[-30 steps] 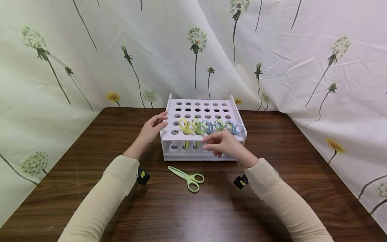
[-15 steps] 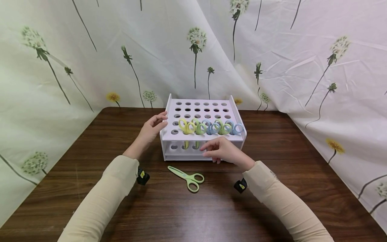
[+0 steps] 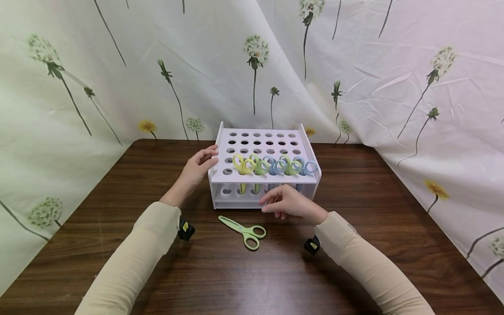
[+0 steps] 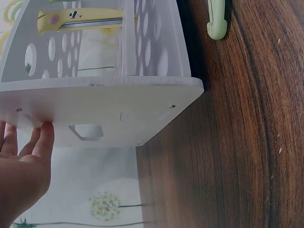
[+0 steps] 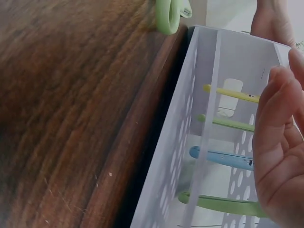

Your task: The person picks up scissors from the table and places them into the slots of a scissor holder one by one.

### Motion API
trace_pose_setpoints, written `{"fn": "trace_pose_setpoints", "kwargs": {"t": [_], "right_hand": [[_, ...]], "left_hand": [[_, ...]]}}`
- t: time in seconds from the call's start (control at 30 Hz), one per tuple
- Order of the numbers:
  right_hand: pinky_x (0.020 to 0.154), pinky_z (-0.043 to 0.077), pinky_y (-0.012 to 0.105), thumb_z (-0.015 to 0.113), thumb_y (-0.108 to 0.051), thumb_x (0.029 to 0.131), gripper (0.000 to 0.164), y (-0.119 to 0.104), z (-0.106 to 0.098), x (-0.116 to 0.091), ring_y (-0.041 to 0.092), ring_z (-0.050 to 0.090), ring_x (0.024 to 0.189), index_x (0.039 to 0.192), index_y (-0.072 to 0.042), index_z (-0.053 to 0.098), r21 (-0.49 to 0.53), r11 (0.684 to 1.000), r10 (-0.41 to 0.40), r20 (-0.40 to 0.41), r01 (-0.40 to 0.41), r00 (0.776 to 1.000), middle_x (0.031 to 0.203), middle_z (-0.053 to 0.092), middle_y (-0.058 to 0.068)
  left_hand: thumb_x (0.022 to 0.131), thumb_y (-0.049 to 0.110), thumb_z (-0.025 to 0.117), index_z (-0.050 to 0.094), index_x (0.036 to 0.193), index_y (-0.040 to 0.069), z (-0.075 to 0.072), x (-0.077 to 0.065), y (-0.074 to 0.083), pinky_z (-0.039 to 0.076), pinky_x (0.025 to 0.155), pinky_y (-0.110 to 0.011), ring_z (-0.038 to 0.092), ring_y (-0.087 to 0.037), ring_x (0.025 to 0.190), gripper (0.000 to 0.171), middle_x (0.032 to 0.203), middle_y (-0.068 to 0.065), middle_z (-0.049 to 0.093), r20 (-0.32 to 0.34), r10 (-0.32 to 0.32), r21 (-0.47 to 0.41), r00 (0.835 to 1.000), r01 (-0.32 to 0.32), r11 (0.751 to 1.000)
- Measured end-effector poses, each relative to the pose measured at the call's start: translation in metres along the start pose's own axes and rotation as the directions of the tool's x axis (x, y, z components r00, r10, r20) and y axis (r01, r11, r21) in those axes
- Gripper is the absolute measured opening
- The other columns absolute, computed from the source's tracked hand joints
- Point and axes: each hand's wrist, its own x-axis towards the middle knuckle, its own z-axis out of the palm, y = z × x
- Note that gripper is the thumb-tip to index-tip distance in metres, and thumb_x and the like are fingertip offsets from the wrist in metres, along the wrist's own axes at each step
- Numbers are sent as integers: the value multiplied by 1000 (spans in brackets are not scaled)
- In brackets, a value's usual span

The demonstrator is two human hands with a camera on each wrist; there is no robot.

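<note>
A white rack (image 3: pixel 217 175) with rows of round holes stands on the table. My left hand (image 3: pixel 195 168) rests its fingertips against the rack's left side panel (image 4: pixel 102 111), fingers slightly bent. Before the rack's front my right hand (image 3: pixel 292 202) hovers, fingers loosely bent and holding nothing. Several scissors stand handles up along the front holes: yellow scissors (image 3: pixel 243 169) at the left, then green scissors (image 3: pixel 257 168), blue and green ones, and blue scissors (image 3: pixel 305 169) at the right end. Between the hands, light-green scissors (image 3: pixel 245 229) lie flat on the table, tip pointing left.
The dark wood table (image 3: pixel 252 284) extends around the rack on both sides and toward me. A white cloth backdrop (image 3: pixel 220 83) printed with dandelions hangs behind and beside the table. Each wrist carries a small black camera (image 3: pixel 186 229).
My right hand has come down and toward me from the rack's front edge, uncovering the right-hand scissors. The left hand and the scissors on the table have stayed in place.
</note>
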Motion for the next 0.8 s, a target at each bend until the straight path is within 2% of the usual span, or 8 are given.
{"fn": "trace_pose_setpoints", "kwargs": {"t": [0.1,0.23,0.4,0.47,0.63,0.8], "right_hand": [[48,47,50,69,-18,83,27,1,2,0,16,52,47,103,0,68,4,1000,8,10,-8,1000,71,62,20],[47,48,45,69,-18,83,28,1,4,0,13,53,48,103,1,68,14,1000,22,35,-23,999,74,62,22],[46,47,44,70,-16,83,27,4,7,1,13,52,48,103,2,68,26,999,38,57,-40,998,72,60,26],[46,47,44,70,-15,83,26,5,7,1,13,51,48,102,1,68,30,998,46,66,-48,997,71,61,24],[46,47,36,69,-15,83,24,7,9,1,13,51,50,102,1,68,34,997,61,109,-65,992,76,62,20],[46,48,35,69,-16,83,25,7,10,-1,14,52,51,101,1,68,18,998,63,148,-67,987,77,60,26]], "left_hand": [[93,9,51,46,119,-12,2,-5,10,25,105,-39,31,-28,130,33,144,-11,33,6,-3,8,1000,3,1000],[94,8,50,46,119,-12,3,-10,17,24,105,-38,30,-27,130,32,145,-12,33,7,-10,14,1000,10,1000],[94,8,50,46,119,-12,2,-11,18,24,105,-38,30,-27,130,32,145,-12,33,11,-8,8,1000,8,1000],[94,9,50,46,119,-12,2,-11,18,24,105,-38,30,-27,130,33,145,-12,33,11,-9,5,1000,9,1000],[94,9,50,46,119,-11,2,-11,19,24,105,-38,30,-27,131,33,145,-11,33,14,-16,10,1000,15,1000],[94,9,50,46,119,-11,3,-11,18,25,105,-39,30,-27,130,32,145,-11,33,12,-13,13,1000,13,1000]]}}
